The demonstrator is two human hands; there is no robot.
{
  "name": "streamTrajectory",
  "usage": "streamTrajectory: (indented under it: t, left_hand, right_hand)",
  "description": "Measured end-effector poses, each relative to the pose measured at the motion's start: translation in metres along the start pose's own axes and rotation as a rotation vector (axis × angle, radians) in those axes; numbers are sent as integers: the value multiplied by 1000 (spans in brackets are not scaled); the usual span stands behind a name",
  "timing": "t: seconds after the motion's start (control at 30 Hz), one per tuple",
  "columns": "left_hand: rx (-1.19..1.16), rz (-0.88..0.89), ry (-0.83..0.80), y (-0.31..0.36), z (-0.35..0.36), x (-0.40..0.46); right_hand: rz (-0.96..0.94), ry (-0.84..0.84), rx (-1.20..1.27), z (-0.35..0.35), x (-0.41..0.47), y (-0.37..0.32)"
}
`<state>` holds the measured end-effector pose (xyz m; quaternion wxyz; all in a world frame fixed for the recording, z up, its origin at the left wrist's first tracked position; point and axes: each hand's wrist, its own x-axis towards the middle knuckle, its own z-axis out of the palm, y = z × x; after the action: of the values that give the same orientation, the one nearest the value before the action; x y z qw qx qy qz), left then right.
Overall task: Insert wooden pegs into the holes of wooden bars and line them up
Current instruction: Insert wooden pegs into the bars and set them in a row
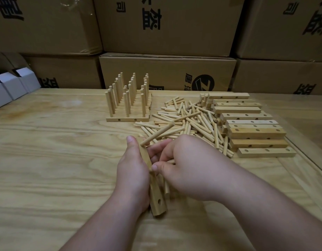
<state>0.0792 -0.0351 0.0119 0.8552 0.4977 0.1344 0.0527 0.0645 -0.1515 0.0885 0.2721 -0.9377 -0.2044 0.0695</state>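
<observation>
My left hand [133, 171] grips a wooden bar [157, 201] that points toward me, one hole showing near its close end. A peg [157, 135] sticks out of the bar's far end, slanting up to the right. My right hand [189, 169] pinches another peg [170, 161] against the middle of the bar; most of that peg is hidden by my fingers. A further peg [167, 189] shows under my right hand beside the bar. A heap of loose pegs [191, 122] lies beyond my hands. Finished bars with upright pegs [128, 104] stand in rows at the back.
A stack of bare bars with holes [250, 127] lies right of the peg heap. Cardboard boxes [167, 73] wall off the far side of the wooden table [48, 160]. Small white boxes [13, 86] sit at the far left.
</observation>
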Motion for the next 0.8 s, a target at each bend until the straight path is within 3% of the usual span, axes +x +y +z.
streamTrajectory:
  t: [0.2, 0.33, 0.43, 0.63, 0.8]
  left_hand:
    - [20, 18, 7, 0, -1, 1]
    - [-52, -123, -102, 0, -3, 4]
    - [-61, -135, -128, -2, -5, 5]
    - [16, 17, -14, -5, -5, 3]
    - [-29, -41, -83, -6, -8, 9]
  right_hand:
    - [-2, 46, -68, 6, -1, -1]
    - [52, -68, 151, -1, 4, 9]
    - [55, -83, 220, -5, 5, 11]
    - [-3, 0, -55, 5, 4, 6]
    - [31, -97, 167, 0, 9, 16]
